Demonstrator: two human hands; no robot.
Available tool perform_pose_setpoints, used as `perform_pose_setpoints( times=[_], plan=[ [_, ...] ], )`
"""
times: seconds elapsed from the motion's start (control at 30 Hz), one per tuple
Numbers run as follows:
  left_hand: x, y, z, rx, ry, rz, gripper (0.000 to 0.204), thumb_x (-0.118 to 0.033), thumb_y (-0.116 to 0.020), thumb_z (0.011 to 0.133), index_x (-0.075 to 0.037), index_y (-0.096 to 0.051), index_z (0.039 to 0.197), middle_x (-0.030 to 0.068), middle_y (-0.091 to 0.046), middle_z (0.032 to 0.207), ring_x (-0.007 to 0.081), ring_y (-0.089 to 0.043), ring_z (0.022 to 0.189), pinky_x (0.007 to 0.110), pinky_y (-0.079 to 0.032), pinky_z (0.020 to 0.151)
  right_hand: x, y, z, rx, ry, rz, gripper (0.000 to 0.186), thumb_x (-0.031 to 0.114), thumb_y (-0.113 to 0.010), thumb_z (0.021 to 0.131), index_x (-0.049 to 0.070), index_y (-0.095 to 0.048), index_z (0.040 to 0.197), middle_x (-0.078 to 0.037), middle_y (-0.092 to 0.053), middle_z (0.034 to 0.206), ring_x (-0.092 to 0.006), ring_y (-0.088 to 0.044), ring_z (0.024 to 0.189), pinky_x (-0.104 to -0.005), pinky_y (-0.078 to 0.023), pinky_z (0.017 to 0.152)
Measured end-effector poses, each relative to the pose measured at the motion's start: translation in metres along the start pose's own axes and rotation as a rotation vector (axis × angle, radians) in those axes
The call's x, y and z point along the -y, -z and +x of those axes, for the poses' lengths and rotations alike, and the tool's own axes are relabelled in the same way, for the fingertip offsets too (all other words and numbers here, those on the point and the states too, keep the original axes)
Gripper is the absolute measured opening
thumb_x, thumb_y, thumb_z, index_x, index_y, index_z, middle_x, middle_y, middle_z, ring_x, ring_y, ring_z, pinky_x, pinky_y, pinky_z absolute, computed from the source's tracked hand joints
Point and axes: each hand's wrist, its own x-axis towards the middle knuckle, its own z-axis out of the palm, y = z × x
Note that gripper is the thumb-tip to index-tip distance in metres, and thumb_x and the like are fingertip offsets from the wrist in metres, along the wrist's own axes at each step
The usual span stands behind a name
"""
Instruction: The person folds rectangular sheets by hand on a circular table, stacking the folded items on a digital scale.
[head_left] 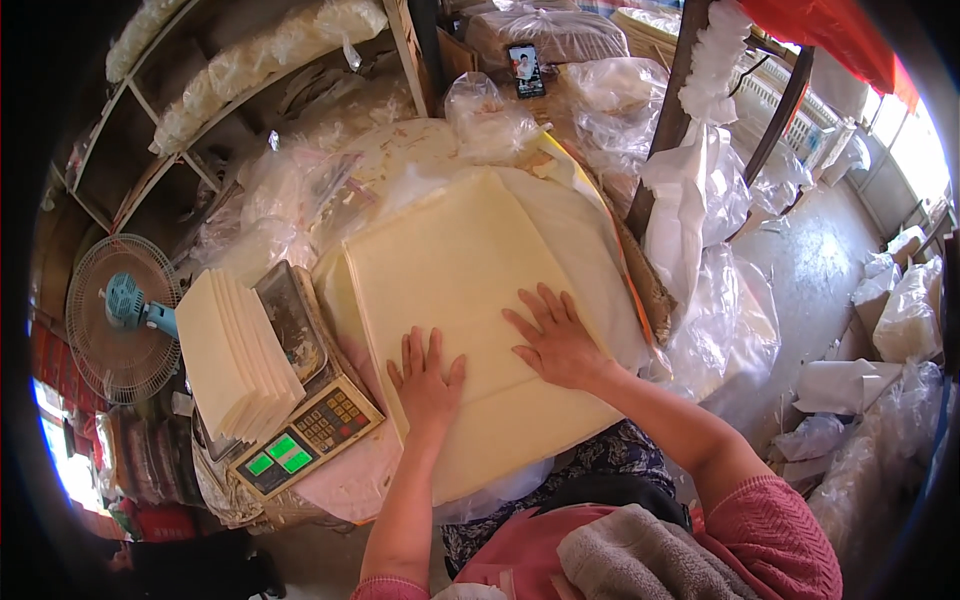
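Observation:
A stack of large, thin cream-yellow sheets (460, 270) lies flat on the table in front of me, its near edge reaching my lap. My left hand (428, 385) rests on the stack near its left side, fingers stretched out. Flat on the right part of the same stack is my right hand (556, 340), its fingers spread. Neither hand grips anything. Left of the stack stands a digital scale (325, 420) with a lit green display. Several folded cream-coloured sheets (235, 355) are piled on the scale's platform.
A teal fan (124, 300) stands at the left. Clear plastic bags (490, 120) crowd the table's far side, with a phone (526, 70) propped among them. Shelves (160, 130) hold bagged goods at the far left. A dark post (668, 130) and hanging plastic (720, 310) border the right side.

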Motion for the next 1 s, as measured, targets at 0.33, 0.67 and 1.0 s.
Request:
perform_pose_setpoints(
  times=[0.33, 0.67, 1.0],
  plan=[
    [0.008, 0.011, 0.007, -0.131, 0.037, -0.511, 0.072, -0.034, -0.062, 0.092, -0.014, -0.029, 0.153, 0.0174, -0.021, 0.160, 0.0339, -0.020, 0.148, 0.052, -0.011, 0.119, 0.003, -0.003, -0.004, -0.153, 0.022, -0.083, 0.054, 0.043, -0.047, 0.098, 0.018, -0.045, 0.145, -0.015, -0.037, 0.151, -0.0382, -0.028, 0.142, -0.0590, -0.025, 0.113],
    [0.002, 0.054, -0.085, 0.059, 0.527, -1.412, 0.092, 0.008, -0.061, 0.074, -0.004, -0.019, 0.156, 0.0136, -0.050, 0.139, 0.0215, -0.048, 0.127, 0.033, -0.044, 0.101, 0.122, 0.021, -0.059, 0.092, 0.072, 0.215, 0.050, 0.038, -0.058, 0.095, 0.004, -0.053, 0.131, -0.018, -0.058, 0.129, -0.0355, -0.051, 0.122, -0.0582, -0.035, 0.105],
    [0.182, 0.287, -0.011, -0.563, 0.139, -1.242, 0.085, 0.001, -0.070, 0.073, -0.002, -0.034, 0.149, 0.0124, -0.059, 0.128, 0.0218, -0.063, 0.109, 0.035, -0.050, 0.096, 0.101, 0.043, -0.063, 0.204, 0.048, 0.440, 0.050, 0.027, -0.061, 0.094, -0.001, -0.051, 0.133, -0.023, -0.055, 0.134, -0.0394, -0.051, 0.124, -0.0458, -0.040, 0.104]
  ],
)
